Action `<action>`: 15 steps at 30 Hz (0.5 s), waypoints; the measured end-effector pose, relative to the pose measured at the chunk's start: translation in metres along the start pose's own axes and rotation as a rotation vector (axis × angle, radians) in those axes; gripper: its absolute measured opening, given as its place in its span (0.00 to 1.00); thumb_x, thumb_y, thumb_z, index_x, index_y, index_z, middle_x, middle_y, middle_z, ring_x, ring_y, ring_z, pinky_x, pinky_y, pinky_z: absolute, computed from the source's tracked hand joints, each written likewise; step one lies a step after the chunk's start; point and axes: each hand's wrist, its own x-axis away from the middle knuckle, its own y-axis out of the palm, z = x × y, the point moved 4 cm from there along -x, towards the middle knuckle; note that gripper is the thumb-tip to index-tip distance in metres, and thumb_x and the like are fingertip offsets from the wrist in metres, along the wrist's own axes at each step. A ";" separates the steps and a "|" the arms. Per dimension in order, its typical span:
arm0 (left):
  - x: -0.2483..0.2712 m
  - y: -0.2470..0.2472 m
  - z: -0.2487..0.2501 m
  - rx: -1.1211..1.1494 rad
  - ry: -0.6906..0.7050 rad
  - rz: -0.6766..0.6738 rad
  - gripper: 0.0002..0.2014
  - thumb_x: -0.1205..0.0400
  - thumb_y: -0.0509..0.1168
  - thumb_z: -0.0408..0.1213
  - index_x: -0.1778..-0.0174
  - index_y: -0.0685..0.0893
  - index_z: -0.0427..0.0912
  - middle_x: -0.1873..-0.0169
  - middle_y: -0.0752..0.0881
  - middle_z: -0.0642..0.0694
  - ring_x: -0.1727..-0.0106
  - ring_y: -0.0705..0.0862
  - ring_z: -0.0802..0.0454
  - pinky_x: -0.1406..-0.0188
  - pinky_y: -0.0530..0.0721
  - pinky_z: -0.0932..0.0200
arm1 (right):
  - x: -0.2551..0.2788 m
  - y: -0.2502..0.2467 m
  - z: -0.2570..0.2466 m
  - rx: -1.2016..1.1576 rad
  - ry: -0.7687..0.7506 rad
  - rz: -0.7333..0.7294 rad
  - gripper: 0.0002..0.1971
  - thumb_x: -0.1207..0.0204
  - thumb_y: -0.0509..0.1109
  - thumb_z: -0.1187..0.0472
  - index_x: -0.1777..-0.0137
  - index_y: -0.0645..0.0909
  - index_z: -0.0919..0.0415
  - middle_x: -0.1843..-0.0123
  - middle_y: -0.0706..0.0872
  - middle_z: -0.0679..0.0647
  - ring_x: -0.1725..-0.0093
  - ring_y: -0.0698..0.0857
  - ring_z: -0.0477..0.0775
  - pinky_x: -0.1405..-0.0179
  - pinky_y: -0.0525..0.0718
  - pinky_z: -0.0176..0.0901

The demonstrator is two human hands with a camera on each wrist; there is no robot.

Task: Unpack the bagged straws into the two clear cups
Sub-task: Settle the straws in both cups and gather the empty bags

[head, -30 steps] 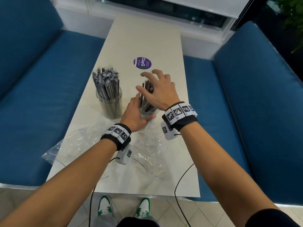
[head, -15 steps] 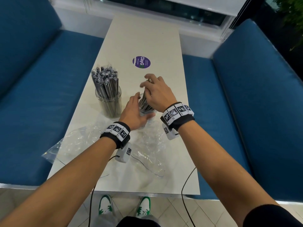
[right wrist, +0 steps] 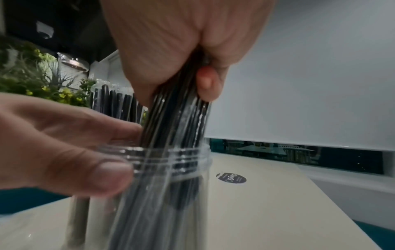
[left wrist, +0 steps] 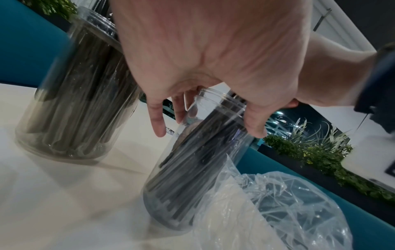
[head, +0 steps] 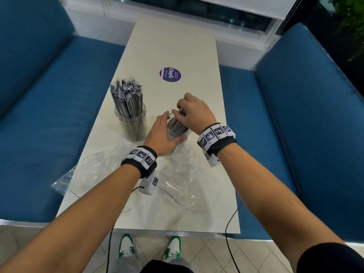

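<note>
Now R hand (head: 197, 113) round straws (right wrist: 177, 121), cup (left wrist: 192, 169).

Head view looks down from above; both wrist views closely share the right cup (left wrist: 198, 162).

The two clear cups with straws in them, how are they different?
The left cup stands alone, untouched; the right cup is held at its rim by the left hand. The left cup's straws stand free, while the right cup's straws are gripped by the right hand. Both are clear and hold dark straws.
</note>
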 end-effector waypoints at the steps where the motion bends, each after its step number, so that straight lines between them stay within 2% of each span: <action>1: 0.000 0.000 0.000 -0.005 0.006 -0.005 0.56 0.23 0.79 0.64 0.07 0.56 0.45 0.16 0.70 0.45 0.15 0.72 0.45 0.20 0.77 0.43 | -0.002 -0.005 -0.001 -0.022 0.051 0.047 0.16 0.16 0.73 0.53 0.51 0.86 0.69 0.52 0.84 0.64 0.59 0.84 0.67 0.61 0.86 0.59; 4: 0.001 0.000 0.000 -0.012 0.016 -0.005 0.58 0.23 0.79 0.64 0.06 0.54 0.42 0.15 0.69 0.44 0.14 0.70 0.46 0.17 0.76 0.42 | -0.007 -0.014 -0.002 0.007 0.246 0.067 0.17 0.13 0.68 0.50 0.46 0.85 0.67 0.47 0.84 0.63 0.53 0.86 0.67 0.57 0.82 0.54; 7: 0.001 0.001 0.000 -0.016 0.010 0.006 0.58 0.23 0.80 0.61 0.06 0.55 0.40 0.14 0.69 0.42 0.13 0.71 0.44 0.17 0.76 0.41 | -0.006 -0.004 -0.008 0.183 0.333 -0.072 0.24 0.09 0.59 0.41 0.34 0.81 0.63 0.36 0.83 0.61 0.42 0.86 0.66 0.52 0.78 0.53; 9: 0.000 0.000 0.001 -0.002 -0.001 0.000 0.57 0.23 0.82 0.59 0.06 0.56 0.41 0.14 0.70 0.42 0.14 0.72 0.44 0.18 0.77 0.41 | -0.003 0.001 -0.014 0.271 0.316 -0.126 0.30 0.10 0.52 0.35 0.29 0.80 0.59 0.32 0.83 0.59 0.36 0.84 0.66 0.47 0.78 0.56; 11: -0.002 0.000 0.002 0.006 -0.016 -0.013 0.55 0.23 0.83 0.55 0.07 0.58 0.44 0.16 0.71 0.43 0.16 0.74 0.44 0.21 0.79 0.43 | -0.004 -0.002 -0.014 0.341 0.309 -0.148 0.35 0.13 0.47 0.29 0.29 0.82 0.54 0.29 0.83 0.56 0.29 0.80 0.65 0.37 0.74 0.65; 13: -0.002 0.000 0.001 0.007 -0.021 -0.014 0.51 0.24 0.83 0.54 0.10 0.61 0.46 0.20 0.73 0.44 0.19 0.76 0.44 0.25 0.80 0.44 | -0.007 -0.006 -0.014 0.386 0.205 -0.169 0.35 0.16 0.49 0.28 0.32 0.84 0.52 0.27 0.82 0.55 0.26 0.77 0.64 0.31 0.69 0.71; 15: -0.002 0.000 -0.001 0.013 -0.006 -0.009 0.50 0.24 0.83 0.57 0.13 0.64 0.46 0.21 0.73 0.43 0.20 0.76 0.43 0.25 0.81 0.43 | -0.008 -0.005 -0.013 0.334 0.039 -0.214 0.28 0.15 0.57 0.33 0.35 0.85 0.54 0.29 0.82 0.56 0.29 0.78 0.63 0.33 0.76 0.68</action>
